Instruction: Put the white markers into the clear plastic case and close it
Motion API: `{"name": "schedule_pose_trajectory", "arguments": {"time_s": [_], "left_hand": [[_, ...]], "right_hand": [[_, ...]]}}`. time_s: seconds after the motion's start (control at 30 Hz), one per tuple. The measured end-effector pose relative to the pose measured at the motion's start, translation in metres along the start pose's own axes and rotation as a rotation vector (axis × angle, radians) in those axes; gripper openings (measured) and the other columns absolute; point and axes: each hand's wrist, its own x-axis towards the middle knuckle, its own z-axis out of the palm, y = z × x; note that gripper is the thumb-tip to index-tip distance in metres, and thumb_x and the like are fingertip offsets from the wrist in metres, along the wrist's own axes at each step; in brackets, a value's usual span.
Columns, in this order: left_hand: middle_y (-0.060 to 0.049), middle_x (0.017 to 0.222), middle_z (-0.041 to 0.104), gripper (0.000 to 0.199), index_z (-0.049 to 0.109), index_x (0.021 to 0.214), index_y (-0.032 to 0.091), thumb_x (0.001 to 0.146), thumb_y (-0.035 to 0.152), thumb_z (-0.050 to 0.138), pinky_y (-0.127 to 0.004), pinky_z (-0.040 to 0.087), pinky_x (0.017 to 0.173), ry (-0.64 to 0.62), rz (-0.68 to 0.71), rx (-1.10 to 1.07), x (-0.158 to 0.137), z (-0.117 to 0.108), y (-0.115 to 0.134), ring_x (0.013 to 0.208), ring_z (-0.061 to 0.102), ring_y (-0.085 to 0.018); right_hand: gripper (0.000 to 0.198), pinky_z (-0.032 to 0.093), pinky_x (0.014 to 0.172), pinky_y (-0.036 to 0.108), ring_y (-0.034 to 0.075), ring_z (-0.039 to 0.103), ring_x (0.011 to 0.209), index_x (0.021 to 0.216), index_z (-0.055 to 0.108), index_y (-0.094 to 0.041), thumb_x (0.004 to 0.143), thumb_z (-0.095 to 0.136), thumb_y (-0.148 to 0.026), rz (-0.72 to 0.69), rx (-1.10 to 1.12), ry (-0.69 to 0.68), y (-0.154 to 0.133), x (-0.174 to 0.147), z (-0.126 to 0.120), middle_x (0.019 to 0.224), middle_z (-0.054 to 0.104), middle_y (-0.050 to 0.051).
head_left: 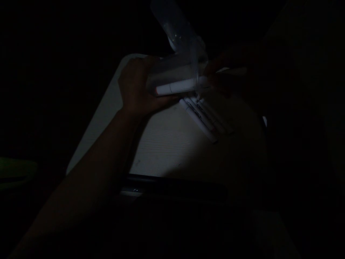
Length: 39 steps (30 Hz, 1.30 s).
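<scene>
Between left hand (137, 86) and right hand (228, 73), a white marker (178, 86)

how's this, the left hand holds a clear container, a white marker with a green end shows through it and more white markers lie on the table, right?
Not quite: the head view shows a red end on the white marker seen through the clear container, not green. The left hand holds the container, and more white markers lie on the table.
</scene>
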Motion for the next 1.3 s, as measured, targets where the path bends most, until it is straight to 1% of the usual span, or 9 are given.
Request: {"name": "schedule_pose_trajectory", "arguments": {"time_s": [0.13,0.23,0.43,0.53,0.63,0.77,0.83,1.0,1.3], "left_hand": [[-0.013,0.125,0.06,0.098,0.049,0.126,0.02,0.058,0.09,0.06,-0.054,0.039,0.108,-0.01,0.01,0.034,0.003,0.002,-0.001,0.124,0.052,-0.036],[-0.012,0.121,0.063,0.105,0.051,0.125,0.021,0.048,0.091,0.065,-0.055,0.043,0.101,0.02,0.062,0.096,0.003,0.002,-0.002,0.115,0.057,-0.036],[-0.007,0.122,0.064,0.095,0.051,0.127,0.031,0.052,0.086,0.067,-0.054,0.047,0.099,0.087,0.11,0.109,-0.002,-0.001,0.001,0.115,0.06,-0.034],[-0.005,0.12,0.066,0.084,0.052,0.125,0.035,0.057,0.083,0.065,-0.055,0.05,0.097,0.084,0.088,0.146,-0.003,-0.004,0.005,0.113,0.062,-0.033],[-0.006,0.118,0.067,0.086,0.052,0.123,0.033,0.055,0.083,0.066,-0.054,0.052,0.094,0.087,0.114,0.17,-0.002,-0.004,0.005,0.11,0.063,-0.033],[-0.003,0.119,0.066,0.082,0.05,0.124,0.035,0.058,0.081,0.066,-0.053,0.053,0.095,0.112,0.144,0.167,-0.003,-0.004,0.006,0.111,0.063,-0.031],[-0.005,0.12,0.066,0.08,0.051,0.123,0.034,0.06,0.081,0.065,-0.054,0.052,0.096,0.093,0.133,0.17,-0.003,-0.005,0.007,0.112,0.063,-0.032],[-0.009,0.113,0.068,0.087,0.054,0.12,0.028,0.054,0.083,0.067,-0.055,0.051,0.091,0.084,0.141,0.2,0.0,-0.004,0.006,0.107,0.064,-0.033],[-0.011,0.117,0.065,0.098,0.052,0.123,0.025,0.049,0.088,0.067,-0.056,0.043,0.095,0.043,0.111,0.129,0.0,-0.001,-0.002,0.111,0.058,-0.034]], "right_hand": [[0.019,0.051,0.086,0.021,0.008,0.065,0.096,0.099,0.076,-0.019,0.083,0.068,-0.027,-0.102,0.026,0.05,0.005,0.002,0.001,0.1,0.072,-0.005],[0.019,0.05,0.08,0.022,0.008,0.066,0.091,0.097,0.077,-0.019,0.082,0.069,-0.028,-0.06,0.025,0.027,0.006,0.002,0.001,0.094,0.072,-0.004],[0.038,0.055,0.088,0.016,0.006,0.066,0.098,0.118,0.067,-0.012,0.082,0.07,-0.024,0.008,0.149,0.003,0.001,-0.002,0.004,0.112,0.07,0.001],[0.032,0.056,0.087,0.015,0.006,0.065,0.1,0.114,0.067,-0.014,0.084,0.068,-0.024,0.036,0.147,-0.032,-0.001,-0.002,0.008,0.112,0.069,0.0],[0.024,0.053,0.075,0.013,0.007,0.062,0.093,0.108,0.07,-0.013,0.087,0.064,-0.021,-0.015,0.149,-0.077,-0.001,0.0,0.011,0.1,0.067,0.0],[0.016,0.04,0.053,0.01,0.001,0.049,0.064,0.099,0.072,-0.013,0.087,0.062,-0.018,0.015,0.136,-0.101,0.0,0.003,0.014,0.083,0.062,-0.003],[0.018,0.041,0.057,0.01,-0.001,0.047,0.062,0.1,0.073,-0.013,0.087,0.061,-0.016,0.018,0.118,-0.107,-0.001,0.004,0.016,0.082,0.063,-0.005],[0.038,0.05,0.092,0.024,0.009,0.062,0.097,0.123,0.063,-0.007,0.086,0.059,-0.01,0.056,-0.066,-0.175,-0.009,0.007,0.018,0.106,0.069,-0.002],[0.053,0.05,0.102,0.024,0.013,0.059,0.117,0.135,0.054,-0.009,0.083,0.058,-0.001,0.122,-0.116,-0.221,-0.016,0.004,0.024,0.13,0.062,0.004]]}}
